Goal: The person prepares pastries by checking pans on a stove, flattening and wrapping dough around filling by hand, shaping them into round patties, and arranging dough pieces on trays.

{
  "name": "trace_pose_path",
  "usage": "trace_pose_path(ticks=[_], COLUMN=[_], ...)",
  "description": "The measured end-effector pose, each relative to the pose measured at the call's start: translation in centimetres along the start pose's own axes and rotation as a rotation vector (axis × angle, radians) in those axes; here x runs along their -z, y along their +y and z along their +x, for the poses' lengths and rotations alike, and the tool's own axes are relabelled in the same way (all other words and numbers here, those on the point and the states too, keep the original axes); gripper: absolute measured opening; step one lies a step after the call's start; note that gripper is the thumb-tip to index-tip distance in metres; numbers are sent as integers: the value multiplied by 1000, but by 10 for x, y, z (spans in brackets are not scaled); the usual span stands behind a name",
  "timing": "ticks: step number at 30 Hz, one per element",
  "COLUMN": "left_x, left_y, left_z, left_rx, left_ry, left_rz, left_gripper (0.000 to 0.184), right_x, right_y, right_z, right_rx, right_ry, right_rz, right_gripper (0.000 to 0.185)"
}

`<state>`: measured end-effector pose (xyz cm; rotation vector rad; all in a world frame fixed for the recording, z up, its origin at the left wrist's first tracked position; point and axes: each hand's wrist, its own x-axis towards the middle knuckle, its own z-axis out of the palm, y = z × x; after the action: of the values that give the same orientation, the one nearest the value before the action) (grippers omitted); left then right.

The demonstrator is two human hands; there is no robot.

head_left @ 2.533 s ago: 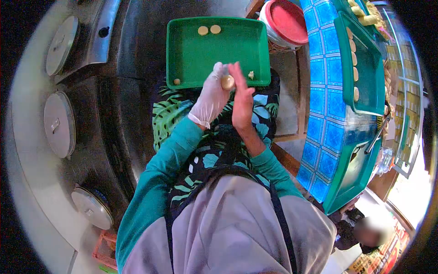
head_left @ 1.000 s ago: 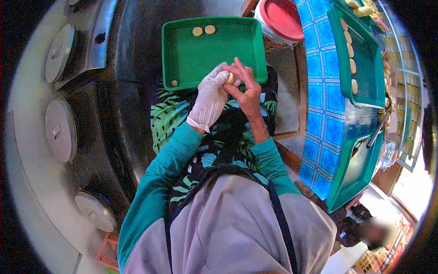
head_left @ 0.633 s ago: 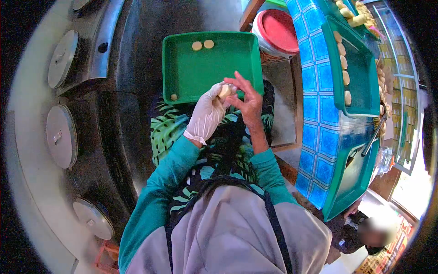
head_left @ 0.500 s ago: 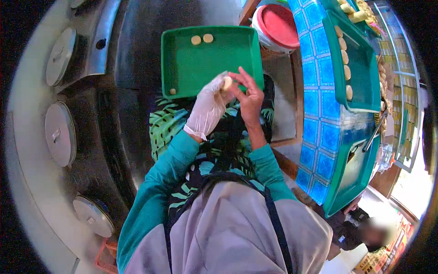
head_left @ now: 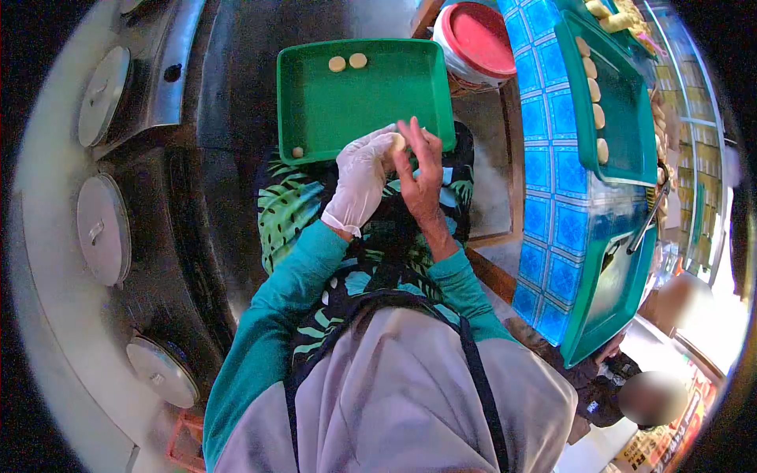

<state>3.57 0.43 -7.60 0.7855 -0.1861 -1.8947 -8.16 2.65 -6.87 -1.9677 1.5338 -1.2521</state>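
Note:
My left hand (head_left: 361,173), in a white glove, holds a pale round dough piece (head_left: 397,143) at its fingertips. Bare, my right hand (head_left: 422,167) is against the piece's right side, its thumb and fingers around it and partly smeared by motion. Both hands are over the near edge of a green tray (head_left: 363,102) lying across the lap. Two flat dough discs (head_left: 348,61) sit side by side near the tray's far edge. A small dough ball (head_left: 297,152) lies in its near left corner.
At the right, a blue tiled table (head_left: 544,169) bears a green tray (head_left: 627,118) with several dough discs and another green tray (head_left: 615,292). A red-lidded bucket (head_left: 477,39) stands behind. Round metal lids (head_left: 103,229) line the left. A person (head_left: 611,394) is at lower right.
Both hands keep handling the dough piece, which has turned between them. The right fingers have moved closer to it. A small scrap seen earlier in the tray's near right part is no longer visible.

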Motion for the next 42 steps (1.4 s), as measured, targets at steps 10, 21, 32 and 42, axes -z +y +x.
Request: trace_pose_path(ticks=[10, 21, 32, 42], left_x=[-6, -10, -29, -49], left_y=[-6, -2, 1, 83], left_z=[-3, -5, -9, -23], left_rx=[-140, -134, -217, -67], left_ry=[36, 29, 58, -359], left_rz=[99, 255, 279, 331], left_gripper=[43, 39, 53, 50], right_x=[-16, 10, 24, 156], right_y=[-5, -3, 0, -83], right_z=[-14, -2, 5, 62], right_rx=[-735, -758, -726, -595], right_ry=[253, 72, 152, -1], right_rz=[711, 551, 603, 858], right_gripper=[31, 29, 31, 36])
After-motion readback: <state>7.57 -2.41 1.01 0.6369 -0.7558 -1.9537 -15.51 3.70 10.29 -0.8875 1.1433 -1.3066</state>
